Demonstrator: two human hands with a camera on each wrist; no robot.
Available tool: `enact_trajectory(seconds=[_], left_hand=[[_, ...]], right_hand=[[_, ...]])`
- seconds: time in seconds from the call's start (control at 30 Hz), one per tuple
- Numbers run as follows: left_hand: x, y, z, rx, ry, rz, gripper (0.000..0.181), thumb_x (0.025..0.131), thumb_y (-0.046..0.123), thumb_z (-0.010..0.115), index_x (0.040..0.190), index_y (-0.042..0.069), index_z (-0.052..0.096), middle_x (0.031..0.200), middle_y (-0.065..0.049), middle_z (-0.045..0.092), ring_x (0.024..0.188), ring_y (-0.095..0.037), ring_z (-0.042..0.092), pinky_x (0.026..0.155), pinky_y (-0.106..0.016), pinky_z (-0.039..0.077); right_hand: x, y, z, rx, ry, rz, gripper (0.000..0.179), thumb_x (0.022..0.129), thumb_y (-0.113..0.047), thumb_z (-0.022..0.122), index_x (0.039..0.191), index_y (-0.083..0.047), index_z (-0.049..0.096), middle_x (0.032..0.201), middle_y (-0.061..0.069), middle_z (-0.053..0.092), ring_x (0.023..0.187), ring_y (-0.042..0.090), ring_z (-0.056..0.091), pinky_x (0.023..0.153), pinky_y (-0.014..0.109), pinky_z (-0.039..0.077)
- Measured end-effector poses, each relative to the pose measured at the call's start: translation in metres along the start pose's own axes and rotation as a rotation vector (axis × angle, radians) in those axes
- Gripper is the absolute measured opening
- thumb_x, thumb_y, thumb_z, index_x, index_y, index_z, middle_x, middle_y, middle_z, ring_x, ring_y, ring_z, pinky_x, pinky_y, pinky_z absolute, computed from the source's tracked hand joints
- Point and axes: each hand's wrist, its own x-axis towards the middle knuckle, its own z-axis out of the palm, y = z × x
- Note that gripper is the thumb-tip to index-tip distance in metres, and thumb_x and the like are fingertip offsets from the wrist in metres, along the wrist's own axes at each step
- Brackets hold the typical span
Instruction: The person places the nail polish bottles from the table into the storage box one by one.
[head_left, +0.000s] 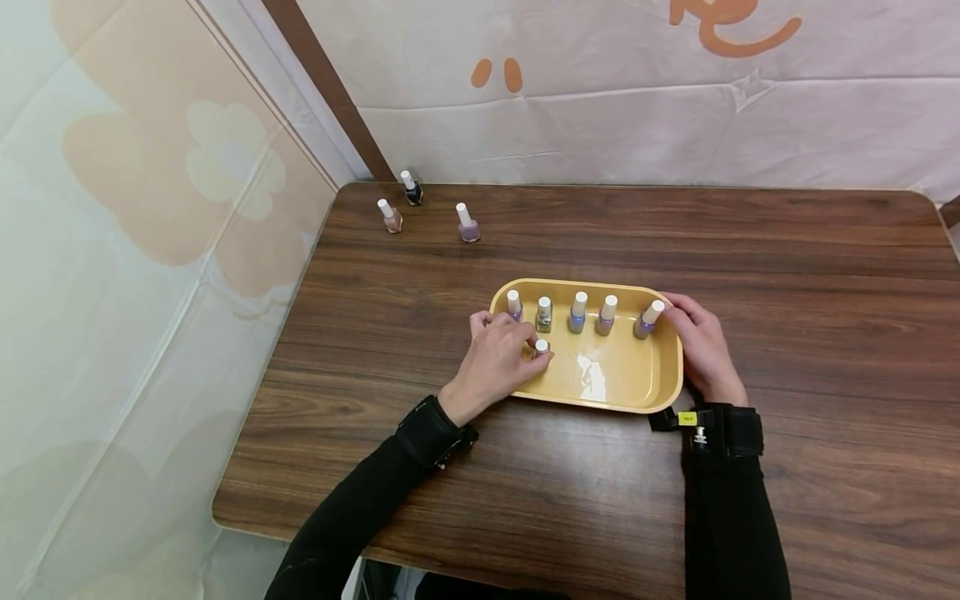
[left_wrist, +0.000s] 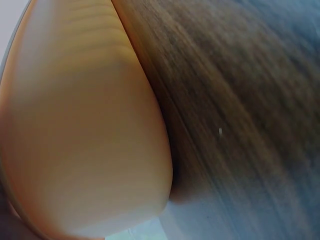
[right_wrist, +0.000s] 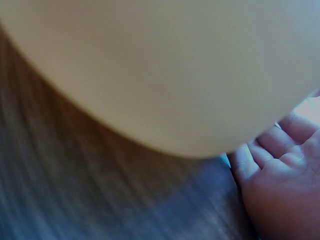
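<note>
A yellow tray holds several small nail polish bottles with white caps. My left hand reaches over the tray's left end, thumb and fingers pinching a nail polish bottle by its cap; its lower part is mostly hidden. Behind it, a row along the far wall includes a dark-glitter bottle, a blue bottle and a mauve bottle. At the tray's right end, my right hand holds the rim near a tilted purple bottle. The tray's outer wall fills much of the left wrist view.
Three more bottles stand on the brown wooden table toward its far left: a black one, a pinkish-brown one and a light purple one. Printed cloth hangs behind the table and along its left side.
</note>
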Motion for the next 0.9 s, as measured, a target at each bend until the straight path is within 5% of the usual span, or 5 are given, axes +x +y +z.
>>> enact_trajectory(seconds=[0.9], left_hand=[[0.0002,-0.0011,-0.0032,-0.037,-0.05,-0.023,0.028,0.081,0.042,0.072,0.077,0.015,0.066,0.073,0.006,0.066,0.078,-0.013,0.054,0.094,-0.048,0.029]], right_hand=[[-0.0007,0.0009,-0.0006,0.005,-0.012,-0.009,0.022,0.097,-0.03,0.057,0.114,-0.016,0.062,0.106,-0.009,0.064,0.089,0.0,0.065,0.073,0.016,0.054]])
